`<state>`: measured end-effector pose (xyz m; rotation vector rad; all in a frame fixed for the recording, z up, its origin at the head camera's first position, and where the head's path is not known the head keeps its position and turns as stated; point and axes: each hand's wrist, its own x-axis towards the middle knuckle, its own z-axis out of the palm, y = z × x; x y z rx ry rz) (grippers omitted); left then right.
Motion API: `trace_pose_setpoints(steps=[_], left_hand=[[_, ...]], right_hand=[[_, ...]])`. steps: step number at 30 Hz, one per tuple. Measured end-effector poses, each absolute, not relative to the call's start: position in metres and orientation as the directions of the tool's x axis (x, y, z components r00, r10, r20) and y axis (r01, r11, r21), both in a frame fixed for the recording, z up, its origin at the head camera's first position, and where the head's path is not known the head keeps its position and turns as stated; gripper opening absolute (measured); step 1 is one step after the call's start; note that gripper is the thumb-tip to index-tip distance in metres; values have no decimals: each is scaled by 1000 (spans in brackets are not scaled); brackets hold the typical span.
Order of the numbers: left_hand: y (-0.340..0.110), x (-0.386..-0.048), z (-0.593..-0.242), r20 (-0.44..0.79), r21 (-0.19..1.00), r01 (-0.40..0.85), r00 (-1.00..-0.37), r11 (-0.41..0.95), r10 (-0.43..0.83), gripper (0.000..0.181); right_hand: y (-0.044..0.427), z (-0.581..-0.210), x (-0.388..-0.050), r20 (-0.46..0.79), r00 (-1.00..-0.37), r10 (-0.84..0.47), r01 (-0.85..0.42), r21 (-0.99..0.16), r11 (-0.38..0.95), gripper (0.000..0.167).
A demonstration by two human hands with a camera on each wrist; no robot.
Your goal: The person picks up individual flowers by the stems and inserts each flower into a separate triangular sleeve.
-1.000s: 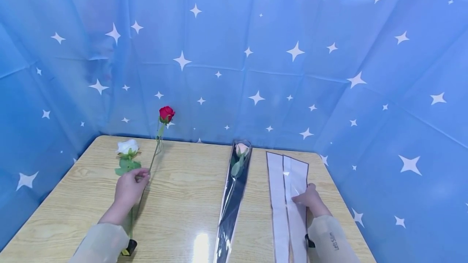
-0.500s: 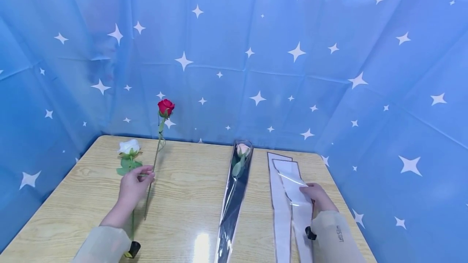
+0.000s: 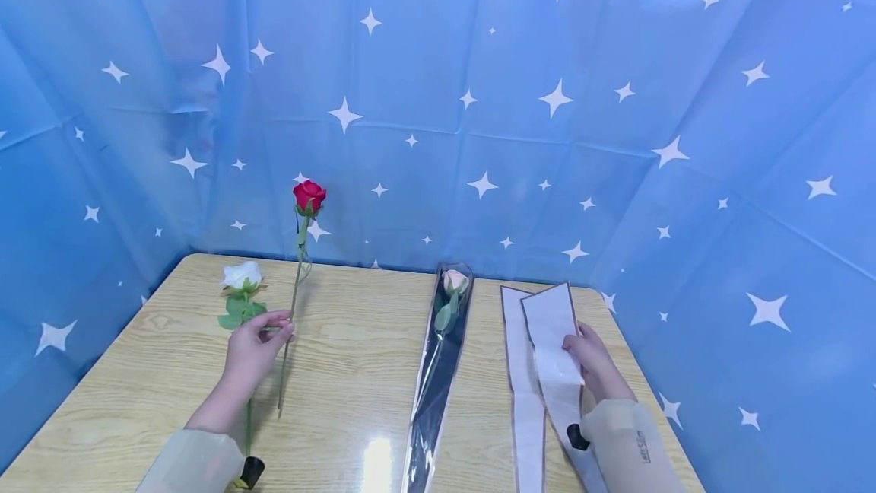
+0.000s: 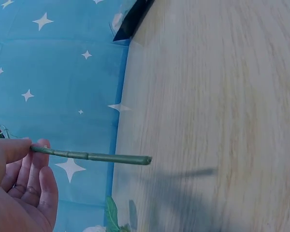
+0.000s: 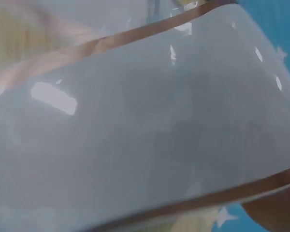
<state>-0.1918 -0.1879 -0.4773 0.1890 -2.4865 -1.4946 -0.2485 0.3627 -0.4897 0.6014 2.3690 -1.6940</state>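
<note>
My left hand (image 3: 256, 348) pinches the thin green stem of a red rose (image 3: 309, 196), held up at a tilt. In the left wrist view the stem's cut end (image 4: 145, 160) juts past the fingers over the table. A white rose (image 3: 242, 275) lies on the table just beyond that hand. On the right, my right hand (image 3: 594, 360) grips the edge of a flat white flower sleeve (image 3: 554, 333) with a brown border, raised and partly over a second sleeve (image 3: 525, 432). The raised sleeve (image 5: 150, 130) fills most of the right wrist view, hiding most of the hand.
A pale pink rose (image 3: 455, 281) lies in a black, clear-fronted sleeve (image 3: 445, 379) on the wooden table (image 3: 342, 341), between the two hands. A blue curtain (image 3: 411, 59) with white stars stands behind the table and along its sides.
The right hand has lifted one white sleeve off the table; it first bent, then its top swung up and right. The red rose has risen slightly with the left hand.
</note>
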Motion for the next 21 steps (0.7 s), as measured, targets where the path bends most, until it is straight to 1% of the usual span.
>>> trace_pose_setpoints(steps=[3,6,10,12,14,17,21], left_hand=[[-185,-191,-475,132,898,24,-968,439,-215,31],[-181,-190,-474,136,912,41,-969,408,-207,30],[-177,-190,-472,141,923,53,-969,381,-205,29],[-176,-190,-472,140,926,55,-969,374,-204,29],[-175,-189,-472,135,926,51,-970,373,-202,30],[-174,-189,-472,139,923,54,-970,381,-199,31],[-174,-187,-470,152,918,66,-970,391,-191,32]], right_hand=[[349,-480,-245,-289,-939,186,327,-918,225,73],[333,-468,-240,-224,-963,150,245,-960,135,69],[310,-451,-235,-137,-984,110,134,-990,-37,59],[298,-442,-232,-116,-988,105,105,-989,-109,50],[286,-434,-229,-116,-987,110,99,-984,-148,44],[270,-424,-224,-111,-986,125,92,-985,-147,42],[255,-414,-218,-70,-986,150,67,-997,-30,49]])
